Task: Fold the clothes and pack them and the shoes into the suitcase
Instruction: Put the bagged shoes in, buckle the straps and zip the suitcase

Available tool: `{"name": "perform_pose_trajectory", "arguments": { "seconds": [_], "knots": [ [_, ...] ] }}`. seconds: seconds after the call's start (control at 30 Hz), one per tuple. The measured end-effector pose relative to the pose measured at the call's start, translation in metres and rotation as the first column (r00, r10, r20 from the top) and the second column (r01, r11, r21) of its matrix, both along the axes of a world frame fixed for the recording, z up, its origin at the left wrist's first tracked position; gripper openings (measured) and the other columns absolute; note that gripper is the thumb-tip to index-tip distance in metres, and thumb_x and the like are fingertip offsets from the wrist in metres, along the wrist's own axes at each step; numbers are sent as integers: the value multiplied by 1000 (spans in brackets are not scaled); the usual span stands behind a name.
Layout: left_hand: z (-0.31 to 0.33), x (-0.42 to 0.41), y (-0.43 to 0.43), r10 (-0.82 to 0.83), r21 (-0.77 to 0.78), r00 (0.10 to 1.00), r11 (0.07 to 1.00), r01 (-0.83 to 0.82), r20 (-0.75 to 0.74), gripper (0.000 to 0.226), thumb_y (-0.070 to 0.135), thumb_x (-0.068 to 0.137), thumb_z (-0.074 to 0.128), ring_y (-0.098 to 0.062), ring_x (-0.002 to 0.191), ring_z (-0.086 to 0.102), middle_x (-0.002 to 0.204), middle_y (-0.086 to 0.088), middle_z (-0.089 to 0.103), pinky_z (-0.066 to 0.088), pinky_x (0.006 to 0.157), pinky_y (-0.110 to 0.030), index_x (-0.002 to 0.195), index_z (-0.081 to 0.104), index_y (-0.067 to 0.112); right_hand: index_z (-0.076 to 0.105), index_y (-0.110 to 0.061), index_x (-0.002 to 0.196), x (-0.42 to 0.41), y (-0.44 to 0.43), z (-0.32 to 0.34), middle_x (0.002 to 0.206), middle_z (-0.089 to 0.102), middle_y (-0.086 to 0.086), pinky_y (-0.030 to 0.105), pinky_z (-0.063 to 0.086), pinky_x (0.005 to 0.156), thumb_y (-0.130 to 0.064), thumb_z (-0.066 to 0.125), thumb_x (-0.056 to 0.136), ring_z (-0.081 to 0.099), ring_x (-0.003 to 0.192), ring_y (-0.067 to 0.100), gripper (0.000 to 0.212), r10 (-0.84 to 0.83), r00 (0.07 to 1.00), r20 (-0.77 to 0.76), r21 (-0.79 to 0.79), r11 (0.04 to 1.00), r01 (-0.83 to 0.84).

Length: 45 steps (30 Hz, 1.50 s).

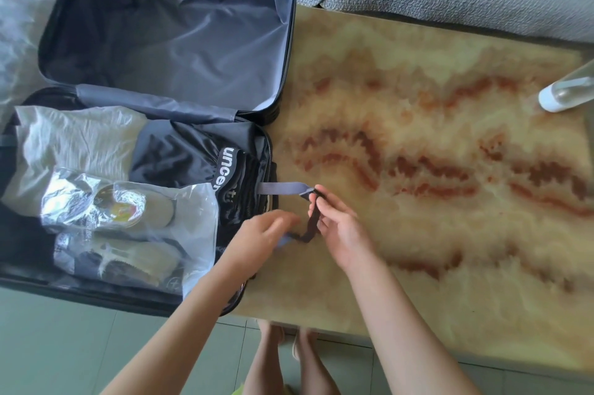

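1. The right hand [337, 227] is over the table edge, just beside the suitcase. Its thumb and forefinger are pinched together on the top of a narrow dark strap [313, 227]; the other fingers curl loosely below.
2. That dark strap hangs down from the pinch and kinks toward the left hand. At the pinch it meets the end of a flat grey elastic strap [283, 187], which runs taut out over the suitcase's right wall.
3. The left hand [260, 240] is motion-blurred, just left of the right one. A grey-blue strap end shows at its fingertips; I cannot tell whether the fingers clamp it.
4. The black fabric-lined suitcase [289, 40] lies open on the marbled yellow-and-red table [418, 137], with its near half packed, left of both hands.
5. In that half are the pale shoes in a clear plastic bag [128, 233], nearest the camera. The folded black garment with white lettering [193, 156] lies just beside the straps, and the crumpled white garment [74, 140] is further left.
6. A clear bottle with a white cap [565, 92] lies at the table's right edge, well apart from the hands.
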<state>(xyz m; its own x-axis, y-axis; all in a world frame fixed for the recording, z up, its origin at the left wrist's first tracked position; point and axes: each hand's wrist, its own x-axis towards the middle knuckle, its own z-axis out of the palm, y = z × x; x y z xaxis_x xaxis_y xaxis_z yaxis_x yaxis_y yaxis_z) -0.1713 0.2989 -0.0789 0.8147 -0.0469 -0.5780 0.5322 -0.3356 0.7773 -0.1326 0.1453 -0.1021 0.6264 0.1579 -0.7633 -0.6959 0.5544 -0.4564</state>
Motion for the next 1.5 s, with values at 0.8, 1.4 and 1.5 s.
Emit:
{"name": "perform_pose_trajectory", "arguments": {
  "seconds": [0.8,1.4,1.5],
  "knots": [
    [-9,16,-18,274,-148,962,951,-273,-14,51,8,96,52,-20,63,41,70,-10,49,40,65,-26,140,40,30,68,-14,76,-21,7,18,64,70,-6,17,48,61,-8,65,87,64,60,5,13,386,902,195,-611,767,-196],
    [3,25,-26,393,-308,916,864,-399,-84,23,17,91,63,-15,90,68,87,-2,70,55,86,-33,112,67,24,67,-16,105,-3,4,25,76,66,-3,26,44,80,-17,50,95,59,76,12,20,97,991,89,-176,981,-81],
    [4,29,-26,411,-301,908,858,-417,-84,22,14,92,62,-11,85,68,90,-3,69,56,70,-26,113,67,18,68,-8,106,-8,-5,24,100,72,7,29,47,91,-16,56,92,64,95,18,21,188,961,202,-205,968,-146]
  ]
}}
